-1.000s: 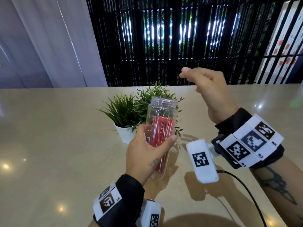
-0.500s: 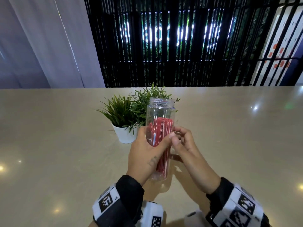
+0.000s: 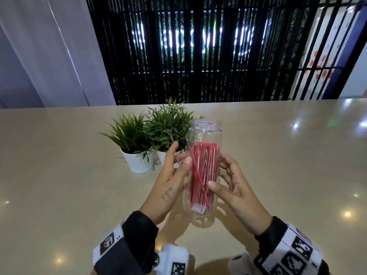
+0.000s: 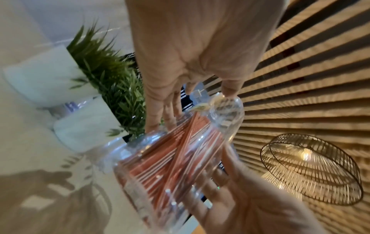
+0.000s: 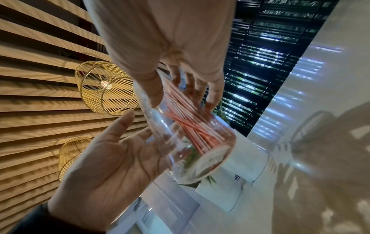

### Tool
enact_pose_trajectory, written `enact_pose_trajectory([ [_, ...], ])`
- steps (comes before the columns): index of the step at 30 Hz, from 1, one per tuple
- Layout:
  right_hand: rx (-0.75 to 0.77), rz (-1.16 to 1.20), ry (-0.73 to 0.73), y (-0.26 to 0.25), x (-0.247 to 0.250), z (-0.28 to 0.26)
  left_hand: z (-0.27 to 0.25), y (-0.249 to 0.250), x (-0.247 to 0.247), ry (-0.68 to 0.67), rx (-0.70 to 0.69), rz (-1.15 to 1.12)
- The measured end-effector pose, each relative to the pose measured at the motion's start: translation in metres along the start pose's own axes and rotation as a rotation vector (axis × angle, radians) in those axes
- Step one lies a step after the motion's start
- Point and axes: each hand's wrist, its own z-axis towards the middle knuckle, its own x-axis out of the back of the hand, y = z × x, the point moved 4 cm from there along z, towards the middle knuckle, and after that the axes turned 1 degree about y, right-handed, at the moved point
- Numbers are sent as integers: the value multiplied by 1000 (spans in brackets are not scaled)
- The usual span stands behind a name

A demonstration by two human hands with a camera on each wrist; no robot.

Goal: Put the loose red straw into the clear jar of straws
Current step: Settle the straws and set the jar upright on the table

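I see the clear plastic jar (image 3: 202,171) upright on the beige table (image 3: 59,165), red straws (image 3: 204,171) inside; left hand (image 3: 168,185) left of it, right hand (image 3: 232,191) right; two potted green plants (image 3: 151,135) behind-left.

Both hands sit low in the centre of the head view, palms turned toward each other. The left hand (image 3: 168,187) has straight, spread fingers and its thumb tip reaching toward frame centre. The right hand (image 3: 234,192) curls loosely, thumb pointing left. Black sleeves with white tagged bands wrap both wrists at the bottom edge, forearms angling up from the lower corners.
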Motion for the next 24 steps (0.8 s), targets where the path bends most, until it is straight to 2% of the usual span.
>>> enact_pose_trajectory([
  [3,27,-75,63,1,17,-2,10,-4,-17,-93,7,4],
  [6,19,-153,135,0,34,3,24,-7,-35,-117,-32,31],
  [10,1,-426,168,5,59,24,49,-17,-58,-109,-80,64],
  [13,-23,-571,236,16,76,42,67,-29,-72,-53,-65,36],
  [24,-119,-570,295,48,92,84,113,-61,-82,30,-32,100],
])
